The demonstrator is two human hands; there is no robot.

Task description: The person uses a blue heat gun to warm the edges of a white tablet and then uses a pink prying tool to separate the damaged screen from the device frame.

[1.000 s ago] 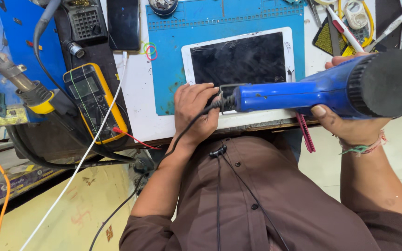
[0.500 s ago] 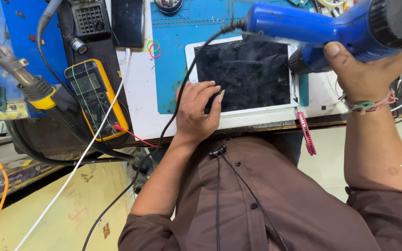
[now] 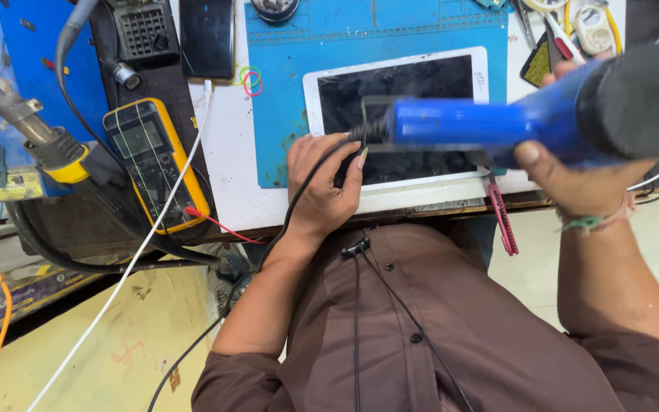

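Note:
A white tablet (image 3: 402, 88) with a cracked dark screen lies on a blue work mat (image 3: 284, 91) at the table's near edge. My left hand (image 3: 322, 187) rests on the tablet's near left corner, fingers spread flat, with a black cable running over the wrist. My right hand (image 3: 573, 183) grips a blue hot-air gun (image 3: 512, 122) with a black rear end. The gun lies level above the tablet, its nozzle pointing left just above my left fingertips.
A yellow multimeter (image 3: 154, 164) with a red lead lies left of the mat. A dark phone (image 3: 206, 37) is at the back. A clamp tool with a yellow collar (image 3: 36, 137) sits at far left. Pink tweezers (image 3: 501, 217) hang off the table edge. Cables and small tools crowd the right rear.
The hot-air gun swung up over the tablet's far right, then came back down across the screen with its nozzle pointing left. My left hand stayed on the tablet's near left corner.

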